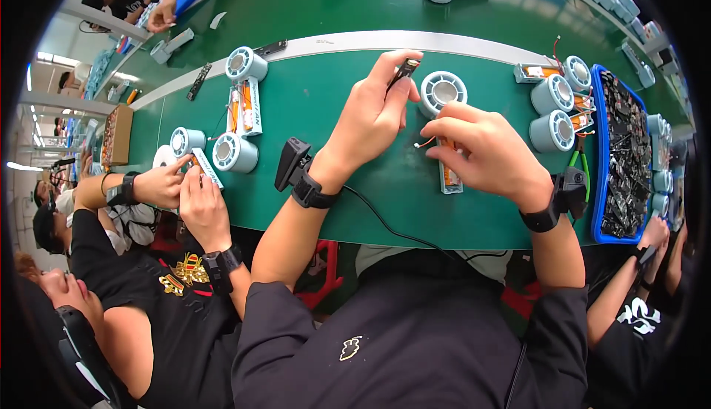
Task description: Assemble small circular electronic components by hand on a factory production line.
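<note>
My left hand [370, 116] is raised over the green bench, its thumb and fingers closed on a small black circuit board [402, 74]. Below and to the right lies a pale blue handheld fan [443, 90], its round head away from me. Its handle [451, 181], with orange parts inside, points toward me and is partly covered by my right hand [489, 150]. The curled fingers of that hand pinch a thin wire [424, 143] ending in a small white connector.
To the right, a blue tray [598, 187] holds many black bagged pieces. Beside it lie several fans [552, 94] and green-handled pliers [581, 168]. More fans [235, 153] are on the left, near a co-worker's hands [200, 201]. A black cable [381, 220] runs from my left wrist.
</note>
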### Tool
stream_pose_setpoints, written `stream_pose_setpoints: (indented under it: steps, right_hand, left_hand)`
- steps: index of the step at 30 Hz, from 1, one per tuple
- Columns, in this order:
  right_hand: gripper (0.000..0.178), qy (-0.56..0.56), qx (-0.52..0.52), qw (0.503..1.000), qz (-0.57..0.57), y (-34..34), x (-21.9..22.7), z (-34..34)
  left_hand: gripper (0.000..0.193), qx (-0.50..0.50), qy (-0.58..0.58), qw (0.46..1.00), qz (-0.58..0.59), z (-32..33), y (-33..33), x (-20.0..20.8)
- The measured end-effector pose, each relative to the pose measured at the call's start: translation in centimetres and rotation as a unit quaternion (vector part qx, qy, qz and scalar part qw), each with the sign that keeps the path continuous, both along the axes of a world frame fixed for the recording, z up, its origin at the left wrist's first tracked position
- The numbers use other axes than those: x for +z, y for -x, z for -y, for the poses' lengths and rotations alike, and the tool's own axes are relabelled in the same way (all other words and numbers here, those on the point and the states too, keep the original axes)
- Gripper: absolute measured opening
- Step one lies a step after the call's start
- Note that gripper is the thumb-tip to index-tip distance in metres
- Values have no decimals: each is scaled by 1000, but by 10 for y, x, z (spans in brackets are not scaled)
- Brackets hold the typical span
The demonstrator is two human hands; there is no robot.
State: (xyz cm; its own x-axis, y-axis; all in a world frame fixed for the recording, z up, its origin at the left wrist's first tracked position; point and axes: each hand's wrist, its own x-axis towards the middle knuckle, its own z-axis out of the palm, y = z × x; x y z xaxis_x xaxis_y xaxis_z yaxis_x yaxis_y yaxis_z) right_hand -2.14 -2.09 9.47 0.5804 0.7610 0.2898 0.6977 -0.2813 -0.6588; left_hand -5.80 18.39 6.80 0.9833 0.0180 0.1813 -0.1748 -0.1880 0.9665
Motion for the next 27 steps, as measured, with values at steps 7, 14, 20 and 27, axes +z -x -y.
stream_pose_setpoints:
  steps: [7,14,20,27]
  right_hand:
    - [19,-33,27,994,97,5,-25,-10]
    - [17,-175,-74,981,50,4,-42,-10]
    - [15,-203,-122,972,-2,2,-45,-7]
    - [15,-200,-95,974,52,1,-43,-5]
  left_hand:
    - [29,-97,93,987,-84,-11,18,-9]
    - [32,-93,130,986,-57,2,21,-24]
    - [37,-125,150,978,-72,9,27,-19]
    - [36,-142,210,965,-62,11,28,-22]
